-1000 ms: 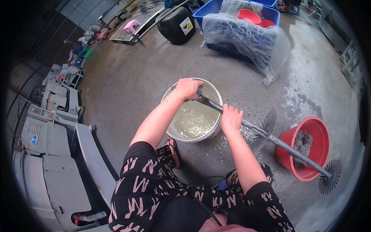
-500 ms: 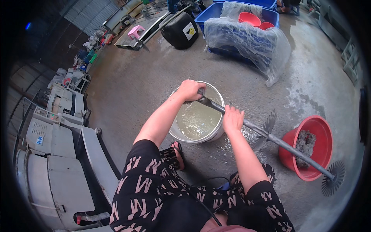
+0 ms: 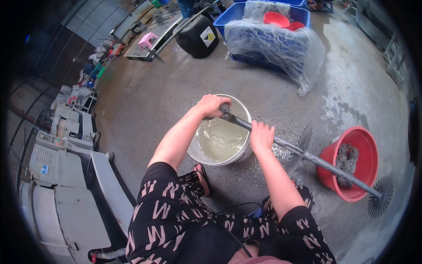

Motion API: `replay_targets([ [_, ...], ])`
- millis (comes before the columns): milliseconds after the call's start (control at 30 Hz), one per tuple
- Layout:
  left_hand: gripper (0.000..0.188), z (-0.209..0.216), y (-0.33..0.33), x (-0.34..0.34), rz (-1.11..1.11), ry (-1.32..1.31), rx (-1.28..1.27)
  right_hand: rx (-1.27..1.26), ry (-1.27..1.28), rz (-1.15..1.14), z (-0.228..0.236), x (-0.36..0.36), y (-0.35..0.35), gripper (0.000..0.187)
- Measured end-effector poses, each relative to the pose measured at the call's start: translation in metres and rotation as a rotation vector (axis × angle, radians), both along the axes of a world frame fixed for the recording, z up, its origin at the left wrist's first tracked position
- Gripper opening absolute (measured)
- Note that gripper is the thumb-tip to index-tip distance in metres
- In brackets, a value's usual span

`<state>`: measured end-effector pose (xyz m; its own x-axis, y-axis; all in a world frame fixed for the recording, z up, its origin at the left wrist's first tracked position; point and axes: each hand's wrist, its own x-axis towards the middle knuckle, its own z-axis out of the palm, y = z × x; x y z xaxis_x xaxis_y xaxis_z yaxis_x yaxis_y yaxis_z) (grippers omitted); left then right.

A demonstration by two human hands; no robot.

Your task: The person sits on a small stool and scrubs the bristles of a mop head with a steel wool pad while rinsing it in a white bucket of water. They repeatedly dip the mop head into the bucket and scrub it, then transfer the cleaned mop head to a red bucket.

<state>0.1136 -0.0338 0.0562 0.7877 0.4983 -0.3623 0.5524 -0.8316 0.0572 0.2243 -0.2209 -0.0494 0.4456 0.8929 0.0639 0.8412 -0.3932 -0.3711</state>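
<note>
A long grey metal rod (image 3: pixel 323 163) with fan-shaped discs of dark blades (image 3: pixel 380 196) slants over a white bucket (image 3: pixel 193 154) of cloudy water and runs out to the right. My right hand (image 3: pixel 262 137) is closed around the rod beside the bucket's right rim. Above the bucket, my left hand (image 3: pixel 212 106) is closed on a grey fibrous wad (image 3: pixel 224 109) against the rod's near-left end. Part of the wad is hidden by the fingers. The rod passes over a red tub (image 3: pixel 325 160) holding a larger grey fibrous clump (image 3: pixel 348 159).
Grey machines (image 3: pixel 81 207) line the left side. Ahead stand a black jerrycan (image 3: pixel 198 37), a pink stool (image 3: pixel 147 40) and a blue crate (image 3: pixel 263 61) draped with clear plastic sheet (image 3: pixel 285 50), with red bowls (image 3: pixel 276 19) on top. Wet concrete floor (image 3: pixel 162 88) surrounds the bucket.
More of the grey wad shows past my left fingers. My right hand keeps its grip on the rod. The whole view has shifted slightly.
</note>
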Motion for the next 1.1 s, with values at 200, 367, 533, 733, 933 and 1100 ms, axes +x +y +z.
replay_targets([
  [200, 0.042, -0.053, 0.031, -0.042, 0.422, -0.632, -0.279, -0.015, -0.006, 0.011, 0.001, -0.002, 0.002, 0.019],
  [367, 0.042, -0.036, 0.025, -0.033, 0.031, -0.415, -0.222, -0.003, -0.020, -0.005, -0.001, -0.002, 0.000, 0.019],
  [533, 0.043, -0.018, 0.001, -0.018, 0.038, -0.275, 0.000, -0.023, 0.003, -0.001, 0.002, 0.000, 0.000, 0.019],
  [733, 0.041, -0.055, 0.010, -0.037, 0.448, -0.674, -0.157, -0.011, -0.029, -0.001, -0.001, -0.002, 0.002, 0.019],
  [933, 0.044, -0.028, 0.008, -0.029, 0.105, -0.393, -0.186, -0.031, -0.024, -0.031, 0.002, -0.002, 0.000, 0.019],
  [1100, 0.043, -0.023, -0.005, -0.019, 0.116, -0.332, -0.018, -0.046, 0.005, -0.005, 0.003, 0.001, 0.001, 0.019],
])
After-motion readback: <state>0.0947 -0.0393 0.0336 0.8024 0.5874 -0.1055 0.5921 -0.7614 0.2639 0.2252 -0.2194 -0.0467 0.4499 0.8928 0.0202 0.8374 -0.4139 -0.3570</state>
